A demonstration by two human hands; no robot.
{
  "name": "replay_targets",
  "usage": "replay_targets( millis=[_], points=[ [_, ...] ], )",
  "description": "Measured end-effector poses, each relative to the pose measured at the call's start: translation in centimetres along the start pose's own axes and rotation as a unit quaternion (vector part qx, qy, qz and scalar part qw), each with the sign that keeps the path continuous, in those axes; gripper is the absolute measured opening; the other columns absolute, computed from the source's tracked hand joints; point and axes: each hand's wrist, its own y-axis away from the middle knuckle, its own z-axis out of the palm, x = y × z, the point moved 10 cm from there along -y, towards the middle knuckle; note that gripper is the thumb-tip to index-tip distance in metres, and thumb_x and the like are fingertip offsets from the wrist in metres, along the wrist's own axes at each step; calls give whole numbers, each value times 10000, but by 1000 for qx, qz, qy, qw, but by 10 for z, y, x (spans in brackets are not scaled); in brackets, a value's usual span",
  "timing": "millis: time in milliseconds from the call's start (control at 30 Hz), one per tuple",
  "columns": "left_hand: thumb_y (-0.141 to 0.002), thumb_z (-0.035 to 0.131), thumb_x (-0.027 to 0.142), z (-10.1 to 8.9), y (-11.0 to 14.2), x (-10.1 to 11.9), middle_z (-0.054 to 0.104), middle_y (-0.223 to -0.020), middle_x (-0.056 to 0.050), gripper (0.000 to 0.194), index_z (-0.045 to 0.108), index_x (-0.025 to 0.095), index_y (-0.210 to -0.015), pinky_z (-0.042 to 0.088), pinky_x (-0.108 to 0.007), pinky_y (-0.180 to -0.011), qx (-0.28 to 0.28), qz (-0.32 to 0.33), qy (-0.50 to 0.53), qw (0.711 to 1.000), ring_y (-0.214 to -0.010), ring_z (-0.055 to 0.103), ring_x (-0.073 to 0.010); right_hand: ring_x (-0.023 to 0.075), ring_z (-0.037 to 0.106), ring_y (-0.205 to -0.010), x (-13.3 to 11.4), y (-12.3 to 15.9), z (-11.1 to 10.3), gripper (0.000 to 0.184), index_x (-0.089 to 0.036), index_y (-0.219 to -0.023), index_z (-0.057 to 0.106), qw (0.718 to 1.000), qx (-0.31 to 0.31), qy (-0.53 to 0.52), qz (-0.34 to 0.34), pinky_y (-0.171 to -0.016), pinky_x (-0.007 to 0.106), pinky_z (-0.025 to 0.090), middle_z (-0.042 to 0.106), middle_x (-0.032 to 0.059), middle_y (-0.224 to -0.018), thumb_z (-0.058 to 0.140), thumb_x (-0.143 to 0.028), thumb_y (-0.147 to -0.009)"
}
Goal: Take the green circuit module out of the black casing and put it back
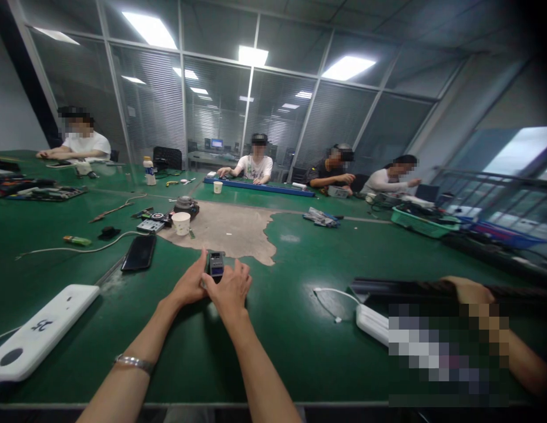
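Observation:
Both my hands meet over the green table mat [299, 329] and hold one small dark device [216, 264] with a bluish top face. My left hand [190, 283] grips its left side, thumb up along the edge. My right hand [230, 288] wraps its right and near side with curled fingers. A silver bracelet [134, 362] sits on my left wrist. The device stands upright between the fingers, just above the mat.
A black phone [140, 252], a paper cup [181, 223], a white power strip [37, 332] and a cable [70, 249] lie to the left. A worn patch [233, 232] shows ahead. Another person's hand [469, 291] rests at right near a white charger [372, 323]. Several people sit at the far side.

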Motion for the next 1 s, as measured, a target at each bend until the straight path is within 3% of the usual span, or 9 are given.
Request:
replay_targets(
  millis=[367, 567, 767, 1000],
  points=[
    [-785, 652, 194, 1, -1, 0, 237, -1659, -213, 1142, -134, 170, -1612, 298, -578, -1217, 5, 4, -13, 1000, -1502, 332, -351, 415, 455, -1222, 10, 2, 10, 538, -122, -970, 762, 1000, 13, -1, 14, -985, 543, 368, 591, 249, -1300, 697, -630, -804],
    [-820, 664, 233, 1, -1, -1, 244, -1654, -221, 1135, -149, 187, -1610, 321, -582, -1202, 6, 4, -13, 1000, -1484, 366, -356, 394, 444, -1271, 5, 3, 10, 430, -127, -976, 759, 999, 28, -23, 6, -1030, 528, 348, 594, 229, -1343, 699, -530, -838],
    [-709, 845, 434, -3, -1, 6, 241, -1646, -252, 1364, -149, 177, -1608, 311, -583, -1202, -5, -16, -19, 1000, -1495, 322, -410, 354, 505, -1235, 12, -16, -21, 425, -143, -977, 767, 995, 65, -68, 27, -1015, 455, 387, 641, 191, -1303, 652, -542, -886],
    [-661, 884, 519, -5, -1, 8, 318, -1608, -271, 1439, -143, 176, -1608, 313, -589, -1193, -13, -48, -20, 999, -1469, 366, -429, 350, 536, -1213, 69, -36, -60, 459, -113, -1049, 769, 994, 100, -24, 48, -1030, 426, 386, 657, 193, -1284, 647, -530, -900]
  ],
)
